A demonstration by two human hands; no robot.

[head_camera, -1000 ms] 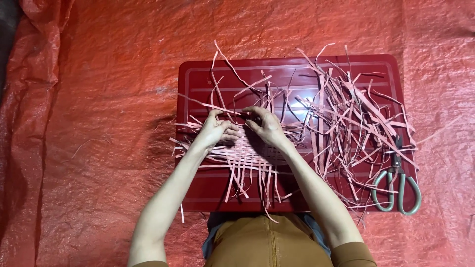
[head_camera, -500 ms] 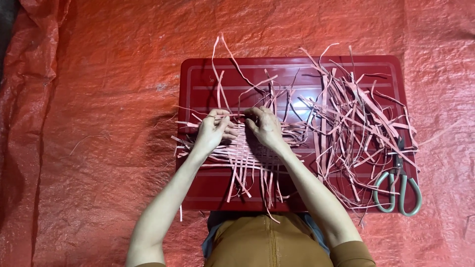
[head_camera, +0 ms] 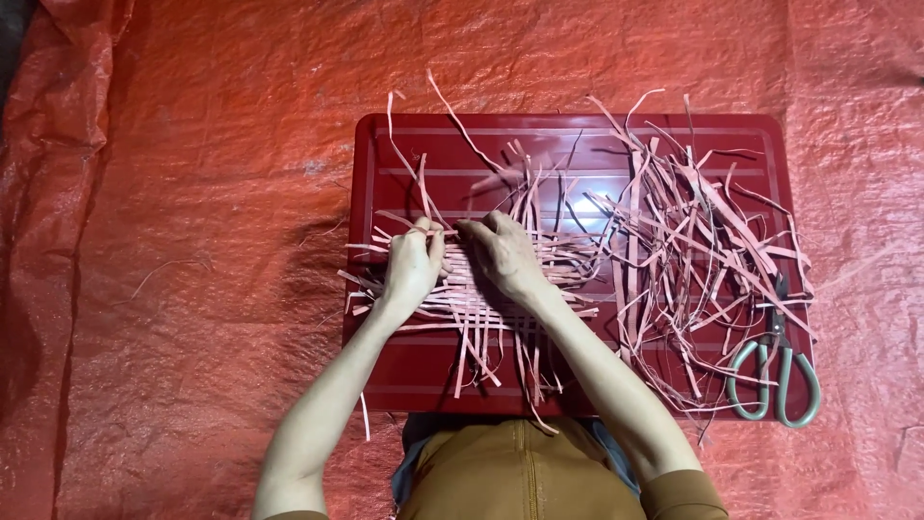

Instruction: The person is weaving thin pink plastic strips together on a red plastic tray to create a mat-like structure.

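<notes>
Kneeling at the near edge of a red tray (head_camera: pixel 404 380), the person has both forearms stretched out over it. Left hand (head_camera: pixel 412 265) and right hand (head_camera: pixel 502 255) sit side by side on a half-woven mat (head_camera: pixel 472 299) of pink strips in the tray's near-left part, fingers pinched together on one strip (head_camera: pixel 445 231) at the mat's far edge. Loose ends stick out all round the mat. Off to the right lies a tangled heap of strips (head_camera: pixel 683 250), with green-handled scissors (head_camera: pixel 775 371) at its near right corner. A crinkled red tarp (head_camera: pixel 192 193) spreads beneath and beyond the tray.
</notes>
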